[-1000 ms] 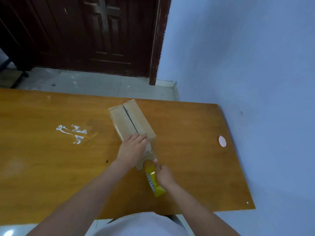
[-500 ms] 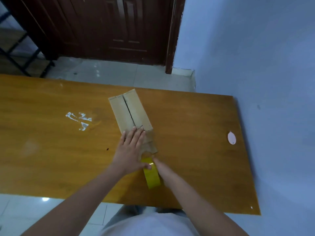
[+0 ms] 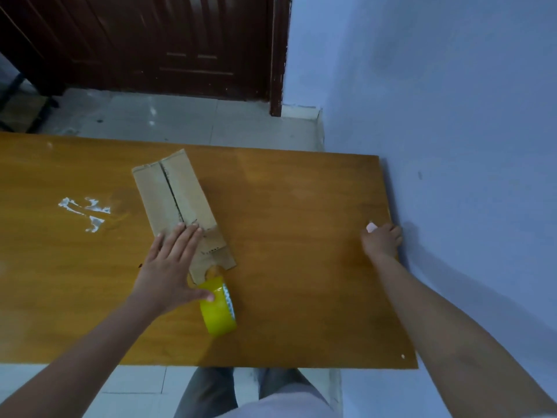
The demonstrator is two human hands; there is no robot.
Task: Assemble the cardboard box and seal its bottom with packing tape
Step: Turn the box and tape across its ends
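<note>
A long brown cardboard box [image 3: 176, 194] lies on the wooden table [image 3: 301, 267] with its two closed flaps up and a dark seam between them. My left hand [image 3: 171, 267] presses flat on the box's near end, thumb touching the yellow tape roll [image 3: 218, 309], which stands on edge just below the box's end flap. My right hand [image 3: 381, 241] is far to the right at the table's edge by the wall, its fingers curled over a small pink oval object [image 3: 371, 227].
White smears [image 3: 86, 211] mark the table left of the box. A blue wall [image 3: 452, 116] runs along the table's right edge. A dark wooden door [image 3: 180, 46] and tiled floor lie beyond the far edge.
My right hand has let go of the tape roll and moved far right to the pink object at the table's edge. The roll now rests by the box. My left hand stays on the box.
</note>
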